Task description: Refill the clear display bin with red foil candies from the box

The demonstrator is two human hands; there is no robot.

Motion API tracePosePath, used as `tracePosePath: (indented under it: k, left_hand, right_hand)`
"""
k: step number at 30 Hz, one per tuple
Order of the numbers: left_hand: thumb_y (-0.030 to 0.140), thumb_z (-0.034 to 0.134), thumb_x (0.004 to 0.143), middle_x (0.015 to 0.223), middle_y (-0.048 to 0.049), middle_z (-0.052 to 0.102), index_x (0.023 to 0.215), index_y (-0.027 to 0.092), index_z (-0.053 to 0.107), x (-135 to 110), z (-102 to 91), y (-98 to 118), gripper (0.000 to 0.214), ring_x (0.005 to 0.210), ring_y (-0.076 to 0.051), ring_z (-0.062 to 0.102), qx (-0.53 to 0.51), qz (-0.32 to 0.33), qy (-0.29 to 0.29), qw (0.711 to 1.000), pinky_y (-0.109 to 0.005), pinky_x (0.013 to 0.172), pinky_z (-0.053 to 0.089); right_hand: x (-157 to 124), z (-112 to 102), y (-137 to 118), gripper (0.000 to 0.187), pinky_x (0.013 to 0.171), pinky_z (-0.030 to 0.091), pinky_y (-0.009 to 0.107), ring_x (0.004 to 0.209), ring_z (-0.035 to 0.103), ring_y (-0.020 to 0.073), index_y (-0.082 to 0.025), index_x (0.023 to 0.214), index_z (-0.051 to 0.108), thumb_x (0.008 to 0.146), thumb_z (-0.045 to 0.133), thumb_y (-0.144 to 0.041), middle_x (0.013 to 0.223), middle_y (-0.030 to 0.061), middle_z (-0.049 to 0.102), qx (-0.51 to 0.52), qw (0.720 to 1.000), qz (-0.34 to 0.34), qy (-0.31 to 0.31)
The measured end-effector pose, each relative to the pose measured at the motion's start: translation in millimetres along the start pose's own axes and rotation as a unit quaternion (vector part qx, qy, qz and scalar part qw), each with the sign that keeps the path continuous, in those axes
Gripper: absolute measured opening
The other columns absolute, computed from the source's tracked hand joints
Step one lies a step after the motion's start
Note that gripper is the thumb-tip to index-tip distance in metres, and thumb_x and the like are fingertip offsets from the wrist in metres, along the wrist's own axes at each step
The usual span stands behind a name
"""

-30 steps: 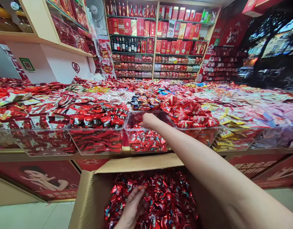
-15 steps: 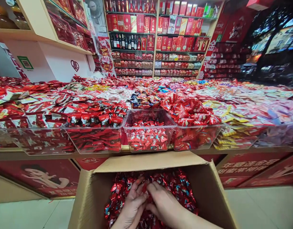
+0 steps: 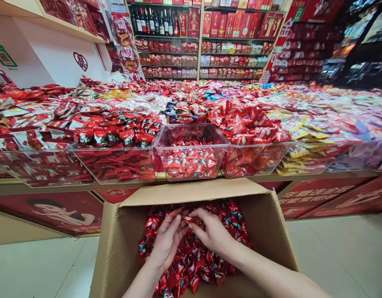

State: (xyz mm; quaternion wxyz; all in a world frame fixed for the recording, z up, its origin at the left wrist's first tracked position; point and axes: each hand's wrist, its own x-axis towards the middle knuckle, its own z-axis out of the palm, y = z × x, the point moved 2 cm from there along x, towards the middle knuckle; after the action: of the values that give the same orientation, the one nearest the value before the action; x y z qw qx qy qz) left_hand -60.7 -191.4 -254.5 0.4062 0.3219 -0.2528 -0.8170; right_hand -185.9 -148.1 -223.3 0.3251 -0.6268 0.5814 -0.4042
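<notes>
Red foil-wrapped candies [image 3: 191, 256] with blue and white specks are heaped in an open cardboard box [image 3: 268, 248] below me. Over the heap, one wrapped candy [image 3: 187, 218] spans the gap between my fingertips. My right hand [image 3: 214, 234] pinches its right end between thumb and fingers. On the other side, my left hand [image 3: 166, 240] has thumb and fingers closed at its left end. Straight beyond the box, a clear plastic bin [image 3: 192, 145] is partly filled with similar small red candies.
More clear bins line the counter edge: dark-and-red packets [image 3: 116, 163] to the left, larger red packets [image 3: 253, 159] to the right, yellow packets [image 3: 305, 163] further right. The box's far flap [image 3: 194, 192] leans towards the counter. Shelves [image 3: 169, 39] of bottles and gift boxes stand behind.
My hands have come up slightly from the candy heap and drawn apart, with one candy now visible between them. The view has tilted downward, showing more of the box.
</notes>
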Motion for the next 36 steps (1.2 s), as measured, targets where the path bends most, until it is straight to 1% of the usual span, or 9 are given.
tracePosePath:
  k: [5,11,17,22,24,28,31,34,36]
  left_hand:
    - [0.020,0.060,0.069,0.086,-0.0025,0.064,0.094,0.019,0.057,0.5,-0.7,-1.5,0.026,0.075,-0.012,0.058,-0.009,0.002,-0.007,1.000,-0.025,0.069,0.046]
    - [0.013,0.062,0.066,0.085,-0.0003,0.063,0.091,0.019,0.056,2.0,-3.1,0.2,0.027,0.079,-0.011,0.057,0.011,0.036,0.010,0.999,-0.024,0.075,0.045]
    - [0.010,0.062,0.065,0.084,-0.0011,0.062,0.091,0.019,0.056,-0.8,-1.4,-3.0,0.027,0.081,-0.011,0.056,0.056,0.014,-0.012,0.998,-0.024,0.075,0.044]
    - [0.010,0.063,0.063,0.079,0.0011,0.061,0.076,0.018,0.059,-4.6,1.0,-2.2,0.017,0.076,-0.011,0.055,0.069,0.011,-0.013,0.997,-0.024,0.073,0.043]
    - [0.018,0.060,0.067,0.081,0.0001,0.061,0.079,0.019,0.058,-6.0,1.6,0.0,0.013,0.077,-0.012,0.055,0.047,0.009,-0.024,0.999,-0.026,0.072,0.043]
    - [0.040,0.039,0.078,0.085,-0.0026,0.059,0.092,0.021,0.054,-3.0,-4.2,-1.1,0.028,0.077,-0.015,0.054,0.095,0.006,-0.034,0.995,-0.028,0.066,0.042]
    - [0.039,0.049,0.072,0.069,0.0021,0.057,0.084,0.021,0.054,3.7,-12.9,-11.7,0.022,0.063,-0.012,0.052,0.243,0.009,-0.020,0.970,-0.025,0.061,0.039]
    - [0.032,0.060,0.064,0.058,0.0047,0.050,0.076,0.018,0.056,7.5,-18.4,-25.6,0.018,0.055,-0.010,0.046,0.312,0.006,-0.044,0.949,-0.022,0.054,0.034]
    - [0.029,0.060,0.062,0.057,0.0041,0.049,0.072,0.016,0.058,7.2,-20.3,-31.6,0.017,0.055,-0.011,0.043,0.348,0.006,-0.067,0.935,-0.022,0.054,0.032]
  right_hand:
    - [-0.9,-5.5,-3.9,0.029,0.075,0.041,0.030,0.086,0.049,0.0172,-0.019,0.091,0.050,0.068,0.041,-0.003,0.089,0.0053,0.054,-0.130,0.989,-0.066,0.000]
    - [0.3,-1.8,-1.2,0.033,0.066,0.044,0.025,0.082,0.051,0.0150,-0.020,0.095,0.048,0.065,0.046,-0.007,0.093,0.0035,0.052,-0.036,0.999,-0.010,0.002]
    - [-0.3,0.2,2.2,0.023,0.075,0.042,0.028,0.085,0.050,0.0154,-0.019,0.088,0.051,0.069,0.044,-0.008,0.088,0.0035,0.053,-0.025,0.998,-0.006,0.054]
    - [1.3,5.0,8.1,0.022,0.055,0.045,0.024,0.065,0.053,0.0129,-0.017,0.095,0.047,0.073,0.046,-0.018,0.075,0.0023,0.055,0.071,0.995,0.053,0.048]
    - [-1.4,2.8,-1.3,0.019,0.056,0.045,0.024,0.064,0.053,0.0120,-0.017,0.094,0.047,0.075,0.043,-0.018,0.077,0.0024,0.055,0.068,0.996,0.026,0.051]
    - [-5.1,-25.6,-55.5,0.027,0.075,0.043,0.027,0.084,0.051,0.0139,-0.019,0.102,0.045,0.076,0.043,-0.010,0.094,0.0049,0.055,-0.056,0.979,-0.179,0.076]
    - [14.6,-69.3,-106.7,0.028,0.078,0.041,0.029,0.087,0.050,0.0144,-0.020,0.102,0.045,0.077,0.042,-0.007,0.091,0.0040,0.056,-0.150,0.929,-0.314,0.125]
    - [65.2,-116.6,-138.9,0.024,0.078,0.040,0.030,0.087,0.050,0.0152,-0.016,0.097,0.049,0.076,0.042,-0.008,0.091,0.0052,0.057,-0.238,0.897,-0.313,0.204]
    - [108.7,-136.8,-143.1,0.023,0.071,0.042,0.027,0.080,0.053,0.0146,-0.016,0.094,0.050,0.073,0.045,-0.009,0.088,0.0049,0.058,-0.286,0.916,-0.220,0.173]
